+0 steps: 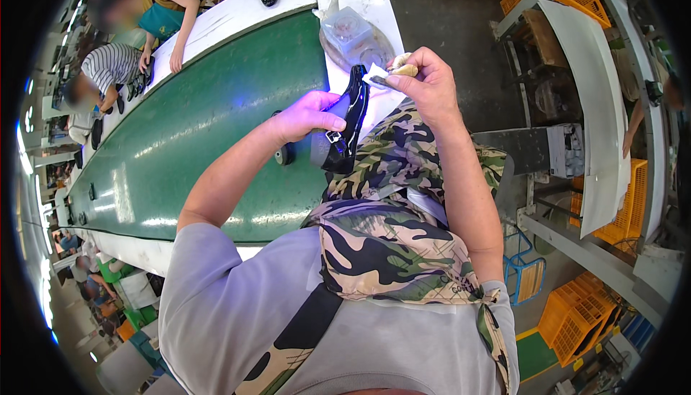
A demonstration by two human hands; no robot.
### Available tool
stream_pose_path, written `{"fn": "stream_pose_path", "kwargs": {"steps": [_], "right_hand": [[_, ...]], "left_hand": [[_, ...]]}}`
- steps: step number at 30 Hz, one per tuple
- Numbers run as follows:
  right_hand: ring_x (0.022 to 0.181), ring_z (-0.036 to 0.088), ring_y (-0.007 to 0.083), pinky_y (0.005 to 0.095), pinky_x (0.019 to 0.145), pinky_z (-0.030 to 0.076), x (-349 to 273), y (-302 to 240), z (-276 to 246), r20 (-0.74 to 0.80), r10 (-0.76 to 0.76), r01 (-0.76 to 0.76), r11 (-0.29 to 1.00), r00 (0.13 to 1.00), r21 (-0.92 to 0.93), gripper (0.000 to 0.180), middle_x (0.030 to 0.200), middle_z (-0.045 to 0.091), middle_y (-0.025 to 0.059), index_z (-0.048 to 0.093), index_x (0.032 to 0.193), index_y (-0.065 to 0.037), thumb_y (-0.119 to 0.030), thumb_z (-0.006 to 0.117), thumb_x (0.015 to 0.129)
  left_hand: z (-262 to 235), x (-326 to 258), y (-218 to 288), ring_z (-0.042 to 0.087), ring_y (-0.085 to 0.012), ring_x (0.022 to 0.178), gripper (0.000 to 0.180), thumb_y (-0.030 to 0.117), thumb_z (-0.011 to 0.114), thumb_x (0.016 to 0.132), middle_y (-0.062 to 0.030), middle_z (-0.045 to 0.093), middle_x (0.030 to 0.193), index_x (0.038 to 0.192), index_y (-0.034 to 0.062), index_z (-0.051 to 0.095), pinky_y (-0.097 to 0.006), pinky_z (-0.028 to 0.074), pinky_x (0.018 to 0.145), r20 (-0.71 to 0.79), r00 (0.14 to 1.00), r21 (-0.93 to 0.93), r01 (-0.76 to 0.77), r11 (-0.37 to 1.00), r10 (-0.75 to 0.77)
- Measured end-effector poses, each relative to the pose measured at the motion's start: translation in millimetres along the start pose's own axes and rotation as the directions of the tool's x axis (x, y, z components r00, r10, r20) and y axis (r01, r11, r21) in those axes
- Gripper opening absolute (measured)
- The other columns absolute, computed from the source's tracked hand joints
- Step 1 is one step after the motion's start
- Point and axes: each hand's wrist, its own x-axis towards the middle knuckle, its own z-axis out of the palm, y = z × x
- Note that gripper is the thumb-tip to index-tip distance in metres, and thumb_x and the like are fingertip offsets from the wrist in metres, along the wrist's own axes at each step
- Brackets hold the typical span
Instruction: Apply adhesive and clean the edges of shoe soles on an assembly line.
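As seen from above: a workshop line, near to far.
Apron: camouflage cloth [389, 236] across the lap.
Left hand [306, 115]: grasps the black sandal [344, 132], held above the apron beside the belt.
Right hand [425, 82]: pinches a brush [385, 76] at the sandal's top end.
Sandal axis: near upright, toe away from the person.
Surface: green belt [194, 136] with white edges.
Far: a lidded jar [349, 31]; seated workers [115, 71] along the belt; orange crates [576, 316].

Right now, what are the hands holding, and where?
Left hand grips a glossy black shoe part along its side; right hand pinches a small pale cloth at its top end.
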Motion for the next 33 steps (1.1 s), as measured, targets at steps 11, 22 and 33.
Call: {"fn": "stream_pose_path", "kwargs": {"steps": [11, 22, 33], "right_hand": [[0.081, 0.06, 0.0098, 0.0262, 0.073, 0.051, -9, 7, 3, 0.036, -0.001, 0.003, 0.998, 0.999, -0.055, 0.024, 0.092, 0.068, 0.0064, 0.057, 0.082, -0.004, 0.002, 0.078, 0.075], [0.084, 0.059, 0.009, 0.0246, 0.074, 0.049, -20, 8, 10, 0.117, 0.135, -0.129, 0.99, 0.984, -0.055, 0.025, 0.098, 0.067, 0.007, 0.055, 0.085, -0.006, 0.004, 0.077, 0.078], [0.088, 0.06, 0.0104, 0.0256, 0.077, 0.05, -24, 3, 4, 0.153, 0.129, -0.136, 0.99, 0.98, 0.037, 0.026, 0.099, 0.066, 0.0083, 0.054, 0.085, -0.006, 0.004, 0.077, 0.078]], "left_hand": [[2, 6, -9, 0.07, -0.0165, 0.087, 0.037, 0.019, 0.074, 0.083, -0.0072, 0.071, 0.099, 0.114, 0.0, 0.064, -0.033, 0.055, 0.085, -0.091, 0.995, -0.257, 0.023, 0.966, -0.048], [-5, 9, -17, 0.069, -0.02, 0.085, 0.034, 0.023, 0.071, 0.087, -0.0082, 0.07, 0.096, 0.111, 0.0006, 0.064, -0.037, 0.056, 0.084, -0.193, 0.978, -0.379, -0.006, 0.926, -0.073], [5, 12, -8, 0.071, -0.0253, 0.085, 0.043, 0.028, 0.067, 0.089, -0.0136, 0.07, 0.1, 0.121, 0.0008, 0.059, -0.041, 0.058, 0.083, -0.25, 0.96, -0.484, -0.014, 0.875, -0.123]]}}
